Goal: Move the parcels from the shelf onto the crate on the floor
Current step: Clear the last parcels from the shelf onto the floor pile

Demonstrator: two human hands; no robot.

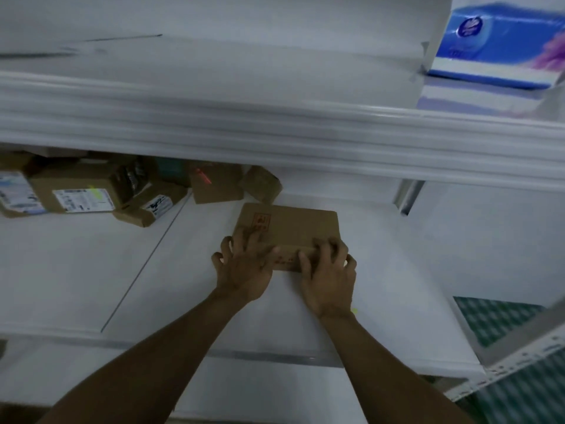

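A flat brown cardboard parcel (293, 228) with a red stamp lies on the white shelf board (91, 270). My left hand (244, 267) rests on its near left corner with the fingers spread over the top. My right hand (328, 276) grips the near right edge, fingers curled over it. Several more parcels sit at the back left of the shelf: a labelled box (76, 191), a small box (146, 209), a plain box (215, 186) and a smaller one (263, 182). No crate is in view.
The upper shelf's white front rail (275, 130) runs across above the parcels. A blue tissue pack (495, 41) stands on the upper shelf at the right. A green patterned floor (489, 319) shows at the lower right past the perforated shelf frame (519, 359).
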